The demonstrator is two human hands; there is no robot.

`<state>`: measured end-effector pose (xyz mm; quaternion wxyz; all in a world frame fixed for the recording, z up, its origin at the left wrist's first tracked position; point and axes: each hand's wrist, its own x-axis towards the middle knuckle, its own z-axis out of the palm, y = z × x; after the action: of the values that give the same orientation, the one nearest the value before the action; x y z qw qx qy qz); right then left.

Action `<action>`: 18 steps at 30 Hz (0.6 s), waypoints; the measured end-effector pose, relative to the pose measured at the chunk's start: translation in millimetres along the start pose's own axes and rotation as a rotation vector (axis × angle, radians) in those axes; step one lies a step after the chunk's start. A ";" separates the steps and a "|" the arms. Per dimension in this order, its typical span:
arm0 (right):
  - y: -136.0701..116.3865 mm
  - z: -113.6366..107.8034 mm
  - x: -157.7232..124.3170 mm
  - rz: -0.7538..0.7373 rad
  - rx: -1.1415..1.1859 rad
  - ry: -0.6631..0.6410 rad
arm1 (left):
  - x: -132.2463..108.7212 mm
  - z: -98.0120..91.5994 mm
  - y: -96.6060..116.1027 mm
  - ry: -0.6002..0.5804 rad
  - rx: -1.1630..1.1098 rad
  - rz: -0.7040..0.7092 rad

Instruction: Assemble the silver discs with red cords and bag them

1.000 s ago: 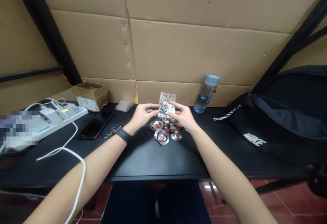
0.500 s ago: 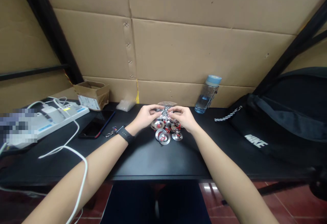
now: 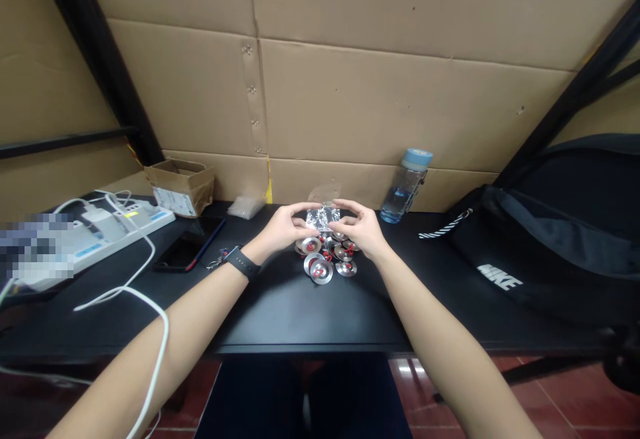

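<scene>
Both of my hands meet over the far middle of the black table (image 3: pixel 280 312). My left hand (image 3: pixel 283 228), with a dark watch on its wrist, and my right hand (image 3: pixel 361 229) pinch a small clear plastic bag (image 3: pixel 323 216) between their fingertips. The bag glints and looks folded low. Just below it lies a pile of several round silver discs with red centres (image 3: pixel 325 257), touching one another on the table.
A blue-capped water bottle (image 3: pixel 406 185) stands at the back right, next to a black bag (image 3: pixel 550 239). On the left lie a phone (image 3: pixel 187 245), a white power strip (image 3: pixel 100 225) with white cables, a small cardboard box (image 3: pixel 181 187) and another clear bag (image 3: pixel 244 207). Cardboard lines the wall.
The plastic bag stood upright between my fingers a second ago; now it is folded down and held lower, closer to the discs. My hands have drawn a little nearer together.
</scene>
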<state>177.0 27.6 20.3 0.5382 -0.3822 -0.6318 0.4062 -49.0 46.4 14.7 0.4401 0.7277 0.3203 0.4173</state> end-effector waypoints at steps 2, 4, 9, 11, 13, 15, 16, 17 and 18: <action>1.6 2.8 -0.1 -0.023 0.040 -0.015 | -0.3 1.3 1.1 0.001 -0.011 0.009; 3.5 5.1 -0.9 -0.015 0.055 -0.067 | -0.4 3.8 1.5 0.008 -0.027 0.029; 8.7 8.0 -2.4 0.013 0.029 -0.135 | 0.6 11.0 -4.0 0.084 -0.053 0.055; 10.7 8.8 -1.8 0.007 0.008 -0.127 | 1.2 12.7 -7.4 0.083 -0.046 0.055; 11.9 9.2 -0.9 -0.012 -0.035 -0.106 | 1.5 13.4 -9.6 0.075 -0.008 0.047; 11.8 8.9 -0.2 -0.019 -0.080 -0.092 | 1.4 13.2 -9.8 0.072 0.036 0.038; 11.2 8.5 -0.1 -0.017 -0.089 -0.088 | 1.2 12.8 -9.3 0.073 0.051 0.034; 10.3 8.0 -0.1 -0.014 -0.086 -0.087 | 0.8 12.3 -8.5 0.073 0.060 0.032; 9.2 7.5 -0.2 -0.013 -0.073 -0.086 | 0.4 11.7 -7.5 0.075 0.062 0.031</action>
<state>170.0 30.2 11.1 0.4991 -0.3796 -0.6712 0.3953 -39.2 45.5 4.9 0.3983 0.7297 0.3383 0.4410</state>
